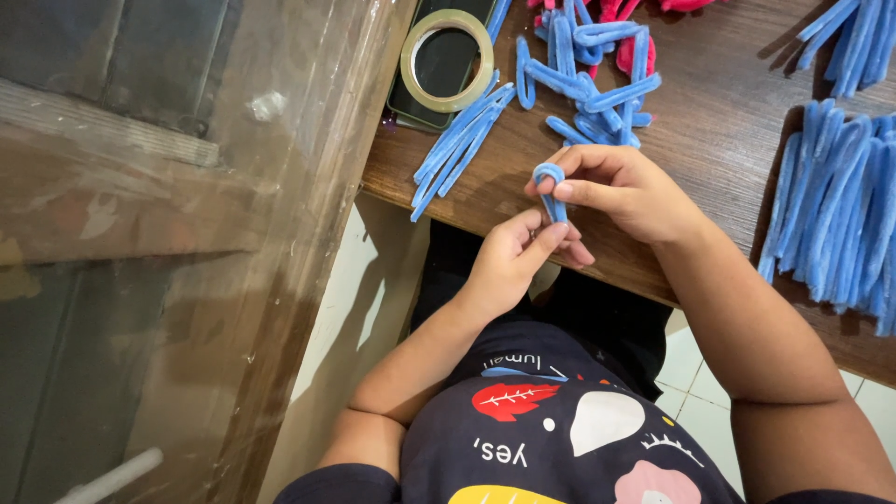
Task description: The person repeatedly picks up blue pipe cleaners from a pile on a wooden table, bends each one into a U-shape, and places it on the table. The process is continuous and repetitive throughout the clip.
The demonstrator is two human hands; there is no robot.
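Observation:
A blue pipe cleaner (551,185) bent into a narrow loop is held between both hands over the near edge of the brown wooden table (709,140). My right hand (621,191) pinches its looped top. My left hand (513,257) grips its lower ends from below. A pile of bent blue pipe-cleaner loops (593,79) lies just beyond my hands. Straight blue pipe cleaners (462,140) lie in a small bundle to the left of it.
A roll of clear tape (446,58) rests on a dark phone (425,98) near the table's left corner. A large bundle of blue pipe cleaners (835,205) lies at the right. Pink pieces (635,14) show at the top. Plastic-wrapped wood (187,233) stands on the left.

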